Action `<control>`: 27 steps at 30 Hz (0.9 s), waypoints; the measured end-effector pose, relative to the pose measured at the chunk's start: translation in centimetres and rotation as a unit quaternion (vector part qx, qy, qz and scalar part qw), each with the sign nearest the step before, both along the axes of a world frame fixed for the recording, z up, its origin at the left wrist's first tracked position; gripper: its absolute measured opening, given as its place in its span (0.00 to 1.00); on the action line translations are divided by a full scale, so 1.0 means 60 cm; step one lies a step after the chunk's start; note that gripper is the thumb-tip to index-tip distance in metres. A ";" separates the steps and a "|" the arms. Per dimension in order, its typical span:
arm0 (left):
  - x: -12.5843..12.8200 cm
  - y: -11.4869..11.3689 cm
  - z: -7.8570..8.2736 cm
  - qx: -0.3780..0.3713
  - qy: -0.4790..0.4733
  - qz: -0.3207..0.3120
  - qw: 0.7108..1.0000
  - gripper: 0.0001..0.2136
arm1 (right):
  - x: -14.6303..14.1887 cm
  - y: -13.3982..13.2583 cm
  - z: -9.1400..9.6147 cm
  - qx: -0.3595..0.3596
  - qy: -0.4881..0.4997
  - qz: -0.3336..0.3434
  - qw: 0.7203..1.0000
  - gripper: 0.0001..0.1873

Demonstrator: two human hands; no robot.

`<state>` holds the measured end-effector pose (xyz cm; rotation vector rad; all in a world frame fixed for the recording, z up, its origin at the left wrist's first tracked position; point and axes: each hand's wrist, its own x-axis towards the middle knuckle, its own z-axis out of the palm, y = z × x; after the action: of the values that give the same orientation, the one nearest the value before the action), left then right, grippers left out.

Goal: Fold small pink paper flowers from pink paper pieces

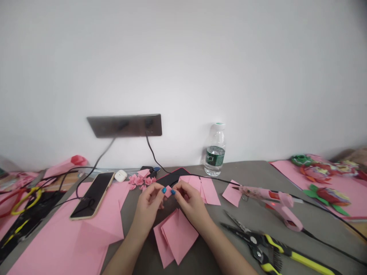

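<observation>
Between my two hands, at the middle of the table, is a small piece of pink paper. My left hand pinches its left side between thumb and finger. My right hand grips the other side the same way, its thumb close to the left thumb. Part of the paper is hidden behind my fingers. Below my hands lie several pink paper squares, overlapping. Just beyond my left hand sits a cluster of small folded pink paper flowers. More pink paper pieces rest past my right hand.
At right lie a pink hot glue gun and yellow-black scissors. A water bottle stands by the wall. A phone rests on pink sheets at left. Black cables run from a wall socket. Paper flowers lie far right.
</observation>
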<state>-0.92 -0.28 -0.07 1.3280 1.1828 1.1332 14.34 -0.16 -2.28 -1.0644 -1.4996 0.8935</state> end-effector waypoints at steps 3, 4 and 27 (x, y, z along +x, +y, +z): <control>0.001 0.000 0.002 -0.006 0.004 -0.015 1.000 0.11 | 0.000 0.001 -0.001 -0.012 0.013 -0.006 1.000 0.10; 0.002 0.000 0.003 -0.007 0.010 -0.030 0.999 0.11 | 0.001 0.001 -0.001 -0.016 0.023 -0.009 1.000 0.10; 0.010 -0.012 -0.011 0.006 0.070 -0.146 0.987 0.11 | -0.001 0.010 -0.006 -0.054 0.098 0.062 0.992 0.13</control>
<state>-0.32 -1.00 -0.73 1.5531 1.0397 0.8482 14.25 0.42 -2.61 -0.9400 -1.3764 1.1441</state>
